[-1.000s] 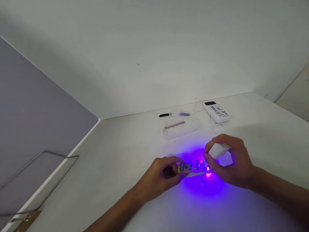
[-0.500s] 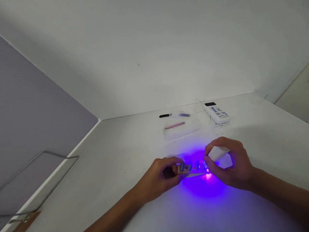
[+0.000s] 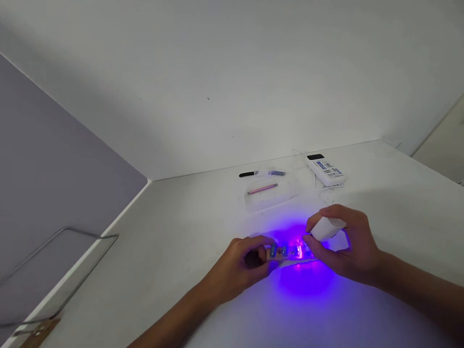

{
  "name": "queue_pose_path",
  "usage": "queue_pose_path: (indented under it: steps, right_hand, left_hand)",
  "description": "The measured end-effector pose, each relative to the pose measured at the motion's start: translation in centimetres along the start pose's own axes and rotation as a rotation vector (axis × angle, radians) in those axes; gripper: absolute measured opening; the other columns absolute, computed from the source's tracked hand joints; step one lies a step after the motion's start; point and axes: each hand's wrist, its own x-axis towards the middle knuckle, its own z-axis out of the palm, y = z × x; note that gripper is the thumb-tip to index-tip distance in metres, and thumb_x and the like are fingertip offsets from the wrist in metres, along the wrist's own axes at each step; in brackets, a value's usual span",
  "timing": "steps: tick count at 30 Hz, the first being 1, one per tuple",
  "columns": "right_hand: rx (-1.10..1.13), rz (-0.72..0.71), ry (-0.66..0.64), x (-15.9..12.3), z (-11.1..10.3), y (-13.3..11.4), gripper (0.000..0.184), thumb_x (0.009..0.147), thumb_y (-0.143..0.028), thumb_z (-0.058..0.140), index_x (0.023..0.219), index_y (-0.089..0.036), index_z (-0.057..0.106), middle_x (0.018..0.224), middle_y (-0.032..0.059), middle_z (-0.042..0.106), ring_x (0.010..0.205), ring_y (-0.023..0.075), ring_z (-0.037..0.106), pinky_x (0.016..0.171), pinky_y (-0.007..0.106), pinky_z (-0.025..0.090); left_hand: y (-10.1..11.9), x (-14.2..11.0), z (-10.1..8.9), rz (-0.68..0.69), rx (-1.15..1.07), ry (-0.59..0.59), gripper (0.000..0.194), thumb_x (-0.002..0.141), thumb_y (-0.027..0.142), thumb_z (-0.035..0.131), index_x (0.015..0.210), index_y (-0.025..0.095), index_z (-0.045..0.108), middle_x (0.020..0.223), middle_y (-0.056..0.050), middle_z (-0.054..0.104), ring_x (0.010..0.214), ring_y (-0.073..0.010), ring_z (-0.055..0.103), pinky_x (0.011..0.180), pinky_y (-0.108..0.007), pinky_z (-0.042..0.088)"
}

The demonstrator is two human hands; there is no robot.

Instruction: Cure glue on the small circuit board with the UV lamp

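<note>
My left hand (image 3: 241, 263) pinches the left end of a narrow wooden-looking nail display strip (image 3: 269, 254) between thumb and fingers. A row of glossy blue-grey false nails (image 3: 284, 250) stands along the strip. In my right hand (image 3: 350, 246) is a small white handheld UV lamp (image 3: 327, 228), tilted down towards the strip's right part. Its violet glow floods the strip and the table around it, brightest on one nail near the middle. The strip's right end is partly hidden by glare and my right fingers.
Behind the hands, a pink pen-like tool (image 3: 263, 189) lies on a clear sheet, with a dark-capped pen (image 3: 248, 174) beyond it. At back right sits a white device (image 3: 328, 172) with a dark panel and a cord. A bent metal wire frame (image 3: 65, 228) stands at the left table edge.
The UV lamp in my right hand has shifted slightly, and its brightest spot has moved left along the strip to another nail. My left hand has stayed in place.
</note>
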Motion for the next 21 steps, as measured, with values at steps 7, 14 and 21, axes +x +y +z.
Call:
queue_pose_path:
  steps: [7,14,21]
  right_hand:
    - [-0.037,0.004,-0.007,0.05,-0.37,-0.20,0.015,0.090,-0.018,0.073,0.099,-0.021,0.062,0.074,-0.0016,0.071,0.055,0.0129,0.064,0.050,0.023,0.051]
    - [-0.084,0.015,-0.016,0.46,-0.45,-0.84,0.008,0.093,-0.022,0.072,0.091,-0.020,0.064,0.066,-0.0032,0.068,0.047,0.0097,0.055,0.046,0.021,0.047]
    - [-0.093,0.034,-0.013,0.31,-0.60,-0.56,0.009,0.093,-0.020,0.071,0.094,-0.022,0.063,0.073,-0.0026,0.069,0.048,0.0097,0.059,0.046,0.020,0.049]
  left_hand:
    - [0.15,0.10,0.05,0.020,0.004,0.010,0.016,0.085,0.028,0.068,0.094,0.015,0.071,0.068,0.004,0.048,0.060,-0.0108,0.041,0.055,-0.022,0.035]
    - [-0.09,-0.08,-0.04,-0.006,0.000,0.004,0.019,0.085,0.029,0.067,0.096,0.015,0.071,0.070,0.003,0.050,0.063,-0.0123,0.044,0.057,-0.024,0.037]
    - [0.36,-0.10,-0.04,-0.013,0.006,-0.005,0.015,0.085,0.030,0.067,0.090,0.016,0.068,0.068,0.004,0.049,0.060,-0.0112,0.042,0.055,-0.022,0.036]
